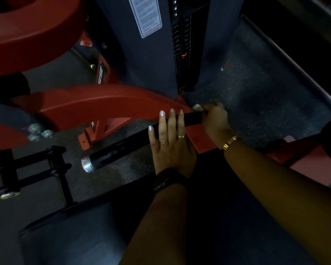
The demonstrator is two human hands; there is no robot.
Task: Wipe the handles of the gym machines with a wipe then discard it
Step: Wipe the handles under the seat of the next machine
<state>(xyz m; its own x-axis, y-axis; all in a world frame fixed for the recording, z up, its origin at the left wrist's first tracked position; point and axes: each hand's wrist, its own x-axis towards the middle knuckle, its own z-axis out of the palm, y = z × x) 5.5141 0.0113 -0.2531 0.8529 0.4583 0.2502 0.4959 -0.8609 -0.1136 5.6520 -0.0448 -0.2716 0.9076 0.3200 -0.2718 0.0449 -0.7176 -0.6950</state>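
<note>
Handle [115,153] black, chrome-capped (wipe [197,107] white, crumpled)

Left hand [171,150]: long rounded nails [162,113] with pale pearly polish. Thin gold hexagon ring [163,141], open in centre. Plain gold band [181,136] on another finger, catching light.

Left wrist: dark watch [167,179] with wide dark strap and rectangular case. Face unreadable in dim light.

Right hand [216,123]: slim gold bracelet [230,143] at wrist with bright flat segments, detail blurred.

Both forearms bare to frame edge.
</note>
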